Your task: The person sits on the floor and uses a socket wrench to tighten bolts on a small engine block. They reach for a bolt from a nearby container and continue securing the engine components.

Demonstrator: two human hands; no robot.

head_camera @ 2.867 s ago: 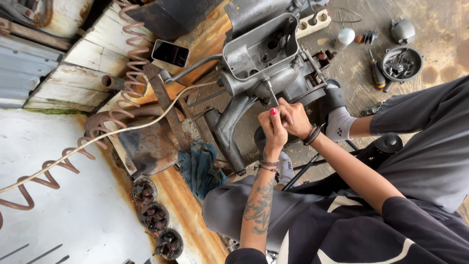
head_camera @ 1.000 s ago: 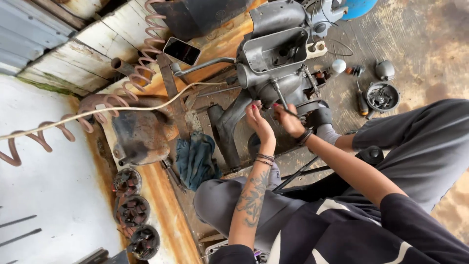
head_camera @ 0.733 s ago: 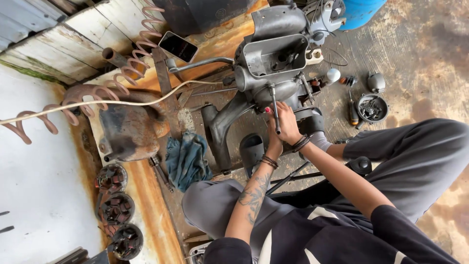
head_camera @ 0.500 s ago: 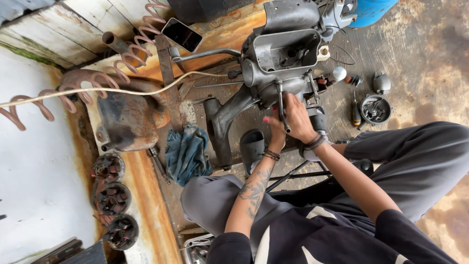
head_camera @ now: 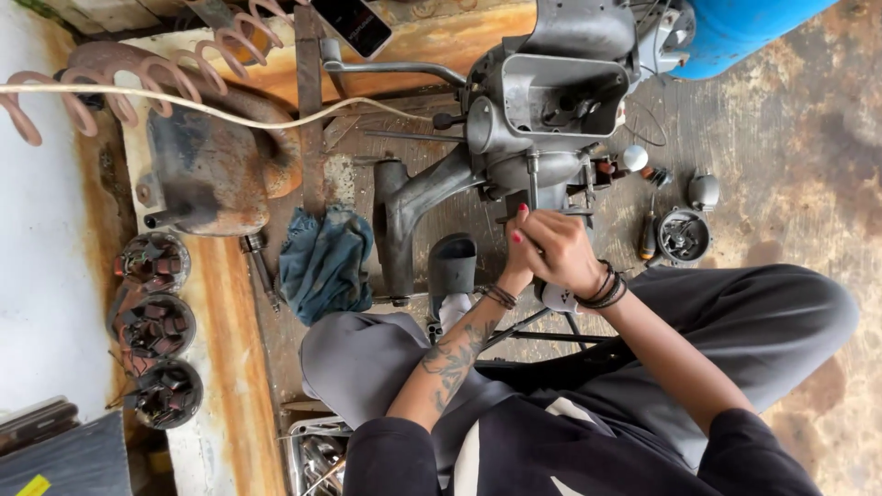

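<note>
Both hands, the right hand [head_camera: 560,253] over the left hand [head_camera: 517,262], apparently grip a screwdriver [head_camera: 532,188] in the grey engine casing [head_camera: 542,119]; off-axis force could slip the tip.

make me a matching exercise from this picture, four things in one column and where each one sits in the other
Things:
1. blue-grey rag
2. phone
3. small round bowl of parts
4. blue drum

Places:
a. top right corner of the picture
b. on the floor left of the grey engine casing
c. top edge, on the rusty orange surface
d. right of the casing, just above the person's knee

Pairs: 1-b, 2-c, 3-d, 4-a
</note>
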